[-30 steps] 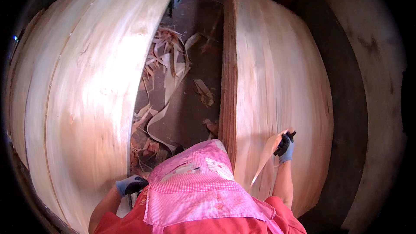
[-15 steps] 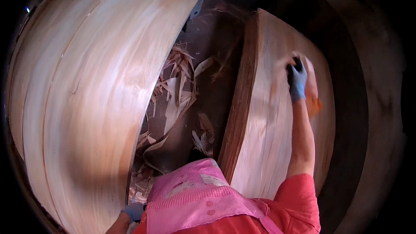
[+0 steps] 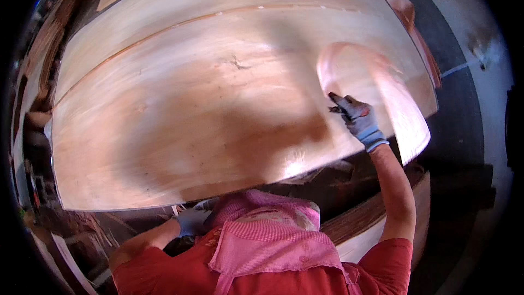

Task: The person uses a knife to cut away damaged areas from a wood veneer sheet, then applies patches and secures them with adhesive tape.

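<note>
A curled strip of thin wood veneer (image 3: 403,112) loops over the near right part of a wide veneer-faced panel (image 3: 207,98). My right hand (image 3: 358,119), in a grey-blue glove with dark fingertips, is closed at the strip's left end, over the panel's surface. The strip arches up and back, and its other end hangs past the panel's near edge. My left hand (image 3: 191,222), in a similar glove, is low beside the pink apron (image 3: 267,246), under the panel's near edge. Its fingers are hidden.
A stack of veneer sheets (image 3: 357,221) lies at the lower right, partly under my right arm. Torn veneer scraps (image 3: 98,235) lie at the lower left. A reddish veneer strip (image 3: 406,13) hangs along the panel's far right edge.
My view has turned left towards the panel. My right hand has moved from the veneer stack to above the panel, bringing the veneer strip. My left hand stays low beside the apron.
</note>
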A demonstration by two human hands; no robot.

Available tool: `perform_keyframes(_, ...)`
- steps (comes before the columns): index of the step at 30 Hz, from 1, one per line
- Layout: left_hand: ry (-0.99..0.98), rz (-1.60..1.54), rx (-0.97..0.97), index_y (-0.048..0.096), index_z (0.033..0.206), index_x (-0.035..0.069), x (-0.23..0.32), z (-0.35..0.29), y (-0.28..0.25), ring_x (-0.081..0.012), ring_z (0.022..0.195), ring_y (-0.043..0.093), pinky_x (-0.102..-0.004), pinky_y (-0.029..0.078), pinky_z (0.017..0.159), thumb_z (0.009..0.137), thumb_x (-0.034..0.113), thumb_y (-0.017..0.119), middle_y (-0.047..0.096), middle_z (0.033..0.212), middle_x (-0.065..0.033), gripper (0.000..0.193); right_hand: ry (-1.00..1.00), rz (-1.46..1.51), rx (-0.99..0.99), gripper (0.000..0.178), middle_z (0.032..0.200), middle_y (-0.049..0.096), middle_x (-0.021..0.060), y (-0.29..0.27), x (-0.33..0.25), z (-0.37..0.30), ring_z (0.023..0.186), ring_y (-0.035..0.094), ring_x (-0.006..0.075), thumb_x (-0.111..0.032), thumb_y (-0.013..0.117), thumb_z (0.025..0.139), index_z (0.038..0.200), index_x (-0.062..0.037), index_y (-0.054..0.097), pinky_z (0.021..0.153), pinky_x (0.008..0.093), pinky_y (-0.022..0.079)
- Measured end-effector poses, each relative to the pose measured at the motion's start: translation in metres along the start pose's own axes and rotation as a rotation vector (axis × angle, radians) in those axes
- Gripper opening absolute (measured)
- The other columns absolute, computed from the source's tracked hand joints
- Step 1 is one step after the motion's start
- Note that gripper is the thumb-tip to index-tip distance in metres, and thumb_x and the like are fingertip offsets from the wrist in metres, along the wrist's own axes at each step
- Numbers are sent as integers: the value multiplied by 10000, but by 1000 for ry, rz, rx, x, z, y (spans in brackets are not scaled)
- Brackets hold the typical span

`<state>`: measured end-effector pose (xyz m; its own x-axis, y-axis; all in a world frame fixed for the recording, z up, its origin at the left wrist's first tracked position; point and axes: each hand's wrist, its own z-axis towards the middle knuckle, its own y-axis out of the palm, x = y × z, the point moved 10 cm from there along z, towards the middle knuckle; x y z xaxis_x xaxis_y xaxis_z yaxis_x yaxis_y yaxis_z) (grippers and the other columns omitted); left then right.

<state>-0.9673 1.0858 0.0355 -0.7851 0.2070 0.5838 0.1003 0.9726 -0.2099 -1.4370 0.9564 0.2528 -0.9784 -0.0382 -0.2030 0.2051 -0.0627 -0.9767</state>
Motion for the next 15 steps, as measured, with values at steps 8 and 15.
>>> perform_keyframes(8, -160, -60, 74, 437, 1396, 121, 11, -13, -11, -354, 1162, 573, -437, 458, 957, 813, 529, 615, 568, 1303, -192, 733, -178, -68, -11, 474, 975, 648, 103, 60, 19, 122, 777, 654, 320, -61, 599, 829, 1273, -223, 571, 644, 391, 518)
perform_keyframes(15, -262, 47, -33, 405, 1433, 119, 106, 50, -23, -355, 1206, 541, -428, 438, 1009, 782, 520, 650, 536, 1342, -168, 802, -344, 138, 112, 449, 1006, 666, 111, 28, 92, 170, 832, 660, 318, -34, 612, 784, 1210, -178, 595, 677, 385, 524)
